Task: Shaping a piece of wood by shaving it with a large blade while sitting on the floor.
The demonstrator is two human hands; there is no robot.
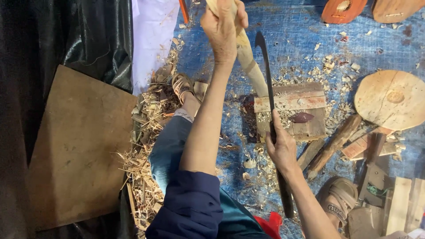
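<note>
Left hand [223,26] clamps stick [248,59] upright on block [292,110] for bracing; right hand [280,148] fist-grips knife [270,88], edge probably against stick.

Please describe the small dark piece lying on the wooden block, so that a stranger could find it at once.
Start at the blue tarp and find the slatted wooden block at its middle, beside the curved blade. The small dark piece lies on its near half. It alone is reddish-brown and leaf-shaped; the shavings around it are pale.

Tilted pale stick [248,62], upright dark blade [265,75]
</note>
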